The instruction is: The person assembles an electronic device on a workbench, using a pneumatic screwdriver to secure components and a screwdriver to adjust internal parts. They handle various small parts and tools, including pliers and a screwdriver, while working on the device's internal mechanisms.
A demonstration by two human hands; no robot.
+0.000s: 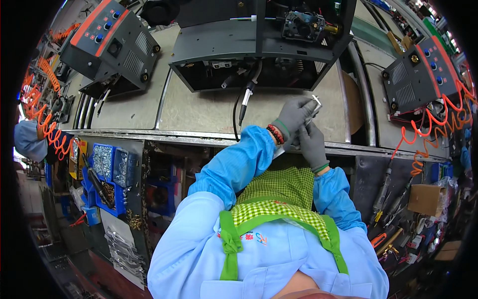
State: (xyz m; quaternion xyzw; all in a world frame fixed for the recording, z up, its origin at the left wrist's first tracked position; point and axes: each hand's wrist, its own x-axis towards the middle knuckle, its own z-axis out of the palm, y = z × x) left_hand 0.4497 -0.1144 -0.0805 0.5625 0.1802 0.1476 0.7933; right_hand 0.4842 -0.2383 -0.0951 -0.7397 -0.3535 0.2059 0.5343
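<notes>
Both grey-gloved hands meet before me: the left hand [294, 117] has its fingers curled closed on a small pale piece [317, 103], hard-edged and shiny, which juts past its fingertips, while the right hand [312, 147] sits just below with bent fingers against the left; whether it grips anything too, I cannot tell. Beneath my left wrist, which wears a bracelet [275, 133] of dark red beads, shows a flat whitish strip [279, 152]. Crinkled blue sleeves [234, 162] cover my forearms, and nearer my body than the hands hang a green checked apron [276, 192] and, on my shirt, red and blue printing [259, 238]. Under and ahead of my hands spreads the scuffed grey bench top [199, 109]. Left of them dangles a black cable [244, 107] with a white section, out of the open, boxy dark metal housing [214, 47] just beyond. Farther off stand two vented machines with orange-red trim and blue knobs, one to the left [99, 40], another to the right [413, 74], their panel markings too small to read.
</notes>
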